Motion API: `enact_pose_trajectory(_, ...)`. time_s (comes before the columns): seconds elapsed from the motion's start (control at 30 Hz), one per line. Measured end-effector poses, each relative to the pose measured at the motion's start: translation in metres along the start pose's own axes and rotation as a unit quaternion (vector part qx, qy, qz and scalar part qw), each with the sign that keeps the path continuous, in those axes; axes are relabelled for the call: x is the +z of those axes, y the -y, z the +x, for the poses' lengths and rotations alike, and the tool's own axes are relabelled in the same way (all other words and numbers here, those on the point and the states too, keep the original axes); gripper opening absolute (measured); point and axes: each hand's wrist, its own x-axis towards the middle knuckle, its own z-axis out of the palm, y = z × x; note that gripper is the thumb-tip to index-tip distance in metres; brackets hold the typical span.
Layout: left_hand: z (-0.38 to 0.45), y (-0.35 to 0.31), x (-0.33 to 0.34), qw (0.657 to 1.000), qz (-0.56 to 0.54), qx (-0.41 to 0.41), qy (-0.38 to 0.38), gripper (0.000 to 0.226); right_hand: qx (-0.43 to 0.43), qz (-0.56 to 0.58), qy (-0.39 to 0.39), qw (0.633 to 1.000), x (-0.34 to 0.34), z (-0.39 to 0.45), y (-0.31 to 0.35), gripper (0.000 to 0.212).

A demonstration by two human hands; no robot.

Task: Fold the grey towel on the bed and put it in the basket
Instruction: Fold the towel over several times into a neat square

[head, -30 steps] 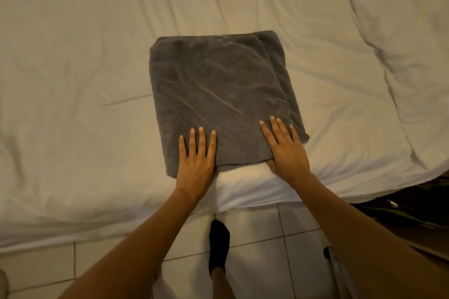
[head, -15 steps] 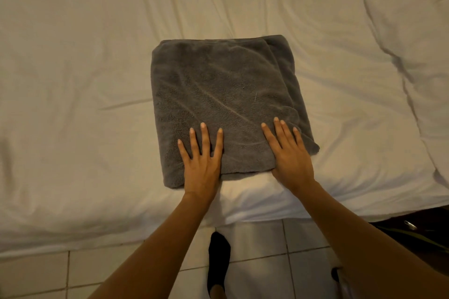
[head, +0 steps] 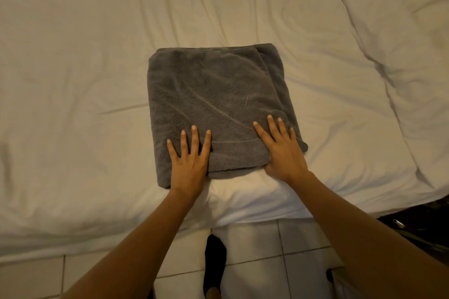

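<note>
Two hands are laid flat on the near edge of the grey towel [head: 213, 104], which lies folded into a rough square on the bed [head: 73, 80], close to the bed's near side. The left hand [head: 189, 165] is spread, fingers fanned and pressing on the towel's near-left part. The right hand [head: 283, 153] is spread too, straight fingers resting on the towel's near-right corner, heel of the palm just off the towel on the sheet. Nothing is pinched by either grip.

Several things could go wrong from here. At the towel's right side a lower layer is seen sticking out past the top layer, so the stack is not square; if it is lifted by the top layer alone, the lower fold could slip out and the towel could fall open. The sheet under the towel is soft and wrinkled, so a sliding push could drag the sheet and bunch the towel instead of smoothing it. As the towel sits close to the mattress edge, a pull toward the person could tip it onto the floor.

Nearest to the person, below the towel, pale floor tiles [head: 255, 245] and a foot in a dark sock [head: 215, 257] are seen. Beyond the towel, only creased white bedding is shown. No basket is in view.
</note>
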Motion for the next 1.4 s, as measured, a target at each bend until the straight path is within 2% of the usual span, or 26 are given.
enact_pose_trajectory(0.27, -0.003, -0.001, -0.007, 0.999, -0.005, -0.002, 0.047, 0.096, -0.009, 0.002, -0.02, 1.0, 0.002, -0.007, 0.004, 0.092)
enact_pose_trajectory(0.47, -0.003, -0.002, -0.018, 0.994, -0.034, -0.001, 0.105, 0.076, -0.04, -0.028, -0.02, 0.999, -0.005, -0.008, 0.005, 0.092)
enact_pose_trajectory(0.73, -0.009, 0.01, -0.052, 0.985, -0.093, -0.024, 0.145, 0.073, -0.028, -0.023, -0.024, 0.999, -0.033, -0.02, 0.019, 0.089)
enact_pose_trajectory(0.93, -0.018, 0.027, -0.086, 0.984, -0.102, -0.034, 0.143, 0.072, -0.002, 0.033, 0.011, 0.999, -0.056, -0.038, 0.045, 0.091)
enact_pose_trajectory(1.23, -0.016, 0.049, -0.154, 0.992, -0.11, -0.032, 0.06, 0.068, 0.023, 0.042, -0.026, 0.999, -0.125, -0.042, 0.075, 0.085)
enact_pose_trajectory(1.4, -0.015, 0.059, -0.191, 0.991, -0.112, -0.049, 0.048, 0.067, 0.016, 0.023, -0.041, 0.999, -0.164, -0.04, 0.086, 0.081)
